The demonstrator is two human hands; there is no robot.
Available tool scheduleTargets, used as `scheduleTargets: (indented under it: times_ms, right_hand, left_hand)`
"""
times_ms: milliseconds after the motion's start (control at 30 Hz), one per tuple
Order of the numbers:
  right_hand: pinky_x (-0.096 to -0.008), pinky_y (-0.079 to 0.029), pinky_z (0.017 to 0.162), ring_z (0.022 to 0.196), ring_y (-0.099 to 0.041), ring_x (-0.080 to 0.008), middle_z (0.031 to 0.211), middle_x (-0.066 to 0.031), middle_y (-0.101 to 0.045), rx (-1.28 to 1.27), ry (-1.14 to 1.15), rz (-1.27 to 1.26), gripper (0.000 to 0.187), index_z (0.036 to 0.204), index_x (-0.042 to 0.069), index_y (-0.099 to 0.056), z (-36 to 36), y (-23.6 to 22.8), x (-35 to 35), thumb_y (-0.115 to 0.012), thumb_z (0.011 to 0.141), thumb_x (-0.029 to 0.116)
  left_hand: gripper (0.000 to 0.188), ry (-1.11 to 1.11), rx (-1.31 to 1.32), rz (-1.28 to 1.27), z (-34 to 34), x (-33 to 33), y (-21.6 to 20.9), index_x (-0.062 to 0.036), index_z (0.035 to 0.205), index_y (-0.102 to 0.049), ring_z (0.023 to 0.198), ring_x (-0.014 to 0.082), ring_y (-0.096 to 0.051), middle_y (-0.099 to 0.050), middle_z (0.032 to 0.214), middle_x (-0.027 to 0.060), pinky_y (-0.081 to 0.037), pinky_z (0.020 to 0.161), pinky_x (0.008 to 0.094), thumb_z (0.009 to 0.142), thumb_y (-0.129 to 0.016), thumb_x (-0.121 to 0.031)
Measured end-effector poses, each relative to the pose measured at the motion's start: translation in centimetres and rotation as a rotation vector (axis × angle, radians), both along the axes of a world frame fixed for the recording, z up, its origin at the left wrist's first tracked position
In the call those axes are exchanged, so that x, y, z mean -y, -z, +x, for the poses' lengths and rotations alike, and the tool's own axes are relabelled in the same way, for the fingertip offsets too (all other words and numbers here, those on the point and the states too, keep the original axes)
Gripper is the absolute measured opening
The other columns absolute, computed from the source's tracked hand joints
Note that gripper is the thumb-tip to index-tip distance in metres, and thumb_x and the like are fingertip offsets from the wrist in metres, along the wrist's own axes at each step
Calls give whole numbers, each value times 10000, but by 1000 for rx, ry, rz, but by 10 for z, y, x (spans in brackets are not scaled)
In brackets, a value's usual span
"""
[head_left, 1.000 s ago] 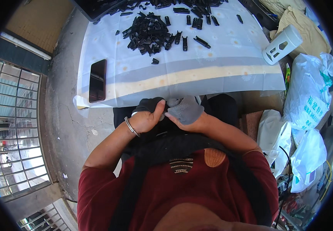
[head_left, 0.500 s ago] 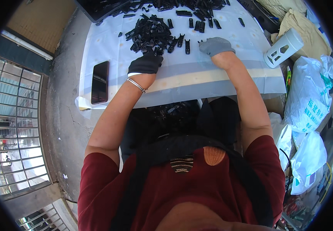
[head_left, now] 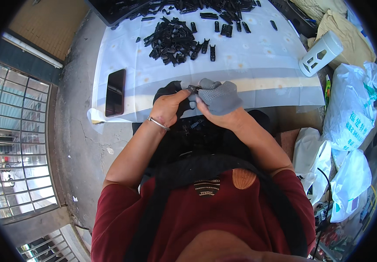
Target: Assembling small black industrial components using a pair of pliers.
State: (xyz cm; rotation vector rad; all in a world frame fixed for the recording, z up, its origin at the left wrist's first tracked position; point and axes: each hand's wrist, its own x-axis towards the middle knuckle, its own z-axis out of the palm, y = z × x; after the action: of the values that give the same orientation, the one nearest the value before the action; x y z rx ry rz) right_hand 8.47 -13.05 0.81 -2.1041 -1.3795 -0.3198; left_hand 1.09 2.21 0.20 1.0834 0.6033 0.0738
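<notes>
My left hand (head_left: 169, 102), in a black glove with the thumb bare, and my right hand (head_left: 220, 97), in a grey dotted glove, meet over the table's near edge. Between their closed fingers sits a small black plastic part (head_left: 193, 88); both hands grip it, and the fingers hide most of its shape. Beyond them lies a heap of similar black parts (head_left: 171, 40). One forked black part (head_left: 212, 53) lies by itself to the right of the heap, and several more are laid out behind it.
A dark phone (head_left: 115, 92) lies at the table's left. On the right stands a white cup-like holder (head_left: 321, 53) with cut-outs, beside plastic bags (head_left: 350, 107). A black flat-edged object (head_left: 114, 11) covers the far left corner, and more black parts (head_left: 223, 5) lie along the back.
Both hands have drawn back toward me and come together, the left from the heap and the right from the table's right side. A black part is now held between them.
</notes>
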Motion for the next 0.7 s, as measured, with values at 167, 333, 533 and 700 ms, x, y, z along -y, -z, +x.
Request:
scheduleTargets:
  times_ms: [167, 333, 533, 700]
  right_hand:
    - [-390, -432, 622, 700, -558, -280, 772, -92, -579, 183, 5, 2, 188, 837, 82, -598, -7, 0, -7, -605, 743, 244]
    - [-401, -417, 616, 711, -556, -299, 751, -105, -584, -49, -40, 97, 190, 822, 72, -591, 1, 0, -5, -597, 757, 250]
    - [-407, -419, 655, 723, -557, -304, 766, -117, -597, -95, -79, 117, 226, 837, 43, -592, -7, -15, 3, -568, 791, 263]
    - [-406, -423, 629, 708, -558, -299, 740, -109, -588, 33, -84, 97, 202, 813, 50, -589, -6, -17, 15, -539, 807, 246]
  left_hand:
    - [386, -78, 86, -122, -11, 14, 4, 116, 952, -574, 957, 146, -506, -576, 1012, 123, -373, 841, 243, 768, -658, -212]
    - [357, 300, 12, 464, -17, 13, -28, 23, 1058, -566, 927, 130, -530, -592, 990, 75, -402, 826, 257, 876, -515, -280]
    - [342, 154, 155, 454, -17, -1, -1, -26, 947, -593, 704, 86, -530, -589, 810, 31, -427, 594, 229, 909, -447, -334]
    - [449, 153, 183, 626, -16, 0, -4, -16, 715, -576, 562, 104, -476, -530, 597, 13, -400, 528, 265, 930, -376, -357]
